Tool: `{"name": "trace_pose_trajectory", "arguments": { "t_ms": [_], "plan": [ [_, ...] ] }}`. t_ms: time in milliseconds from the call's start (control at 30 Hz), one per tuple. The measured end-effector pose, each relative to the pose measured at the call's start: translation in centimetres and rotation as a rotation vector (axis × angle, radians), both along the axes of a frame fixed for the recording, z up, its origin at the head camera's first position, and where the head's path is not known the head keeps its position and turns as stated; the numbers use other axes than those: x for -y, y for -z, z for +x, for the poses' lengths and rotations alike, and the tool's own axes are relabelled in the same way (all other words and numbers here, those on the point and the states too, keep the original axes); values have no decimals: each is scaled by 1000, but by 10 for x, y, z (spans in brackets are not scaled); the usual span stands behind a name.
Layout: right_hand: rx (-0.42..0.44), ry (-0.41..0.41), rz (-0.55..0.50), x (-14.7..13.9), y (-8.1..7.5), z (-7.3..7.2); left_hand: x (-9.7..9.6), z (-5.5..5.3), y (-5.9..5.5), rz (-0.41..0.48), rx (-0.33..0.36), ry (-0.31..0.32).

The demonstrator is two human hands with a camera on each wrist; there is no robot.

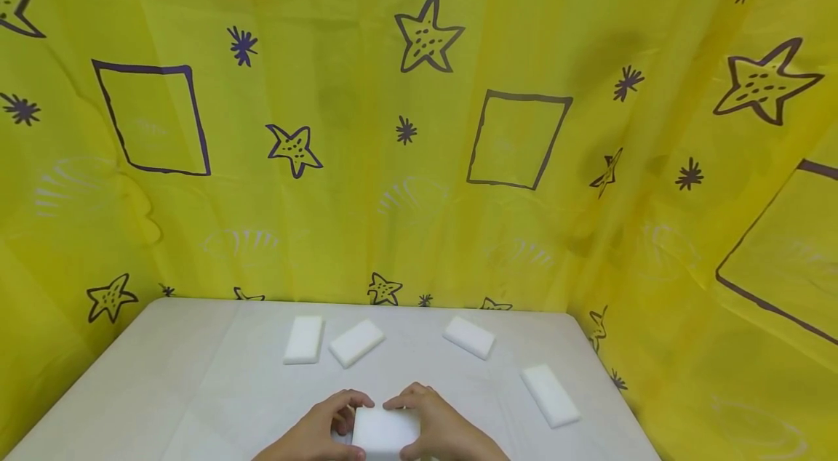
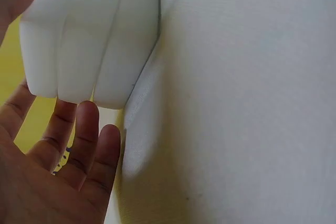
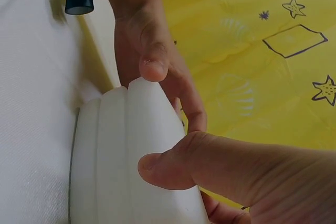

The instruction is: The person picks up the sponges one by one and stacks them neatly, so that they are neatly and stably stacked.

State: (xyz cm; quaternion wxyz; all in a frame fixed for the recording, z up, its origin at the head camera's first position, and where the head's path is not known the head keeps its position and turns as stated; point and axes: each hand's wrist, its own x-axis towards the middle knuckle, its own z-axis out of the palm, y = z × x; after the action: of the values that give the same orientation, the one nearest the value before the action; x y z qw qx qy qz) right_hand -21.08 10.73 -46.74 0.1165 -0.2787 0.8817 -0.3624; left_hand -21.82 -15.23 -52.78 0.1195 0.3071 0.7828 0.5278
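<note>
Three white sponge blocks (image 1: 385,432) lie stacked flat at the near middle of the table, their layered edges plain in both wrist views. My left hand (image 1: 322,426) holds the stack's left end, thumb at the near side and forefinger at the far side. In the left wrist view its lower fingers (image 2: 86,129) spread beside the block ends. From the right, my right hand (image 1: 447,426) grips the stack, its thumb (image 3: 163,170) against the top block. The bottom block sits right at the table surface.
Toward the back left lie two more white sponge blocks, one upright in view (image 1: 304,339) and one slanted (image 1: 356,343). Another block (image 1: 469,337) is at back right, and one (image 1: 551,395) nearer the right edge. A yellow patterned curtain (image 1: 353,221) surrounds the white table (image 1: 216,374).
</note>
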Motion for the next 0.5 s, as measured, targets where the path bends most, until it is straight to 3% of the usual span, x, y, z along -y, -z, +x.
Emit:
{"name": "trace_pose_trajectory", "arguments": {
  "t_ms": [200, 500],
  "plan": [
    [-2, -5, 4, 0, -1, 0, -1, -1, -4, -23, 12, -4],
    [-11, -14, -13, -2, -2, 0, -1, -1, -6, -67, -56, -13]
  ]
}}
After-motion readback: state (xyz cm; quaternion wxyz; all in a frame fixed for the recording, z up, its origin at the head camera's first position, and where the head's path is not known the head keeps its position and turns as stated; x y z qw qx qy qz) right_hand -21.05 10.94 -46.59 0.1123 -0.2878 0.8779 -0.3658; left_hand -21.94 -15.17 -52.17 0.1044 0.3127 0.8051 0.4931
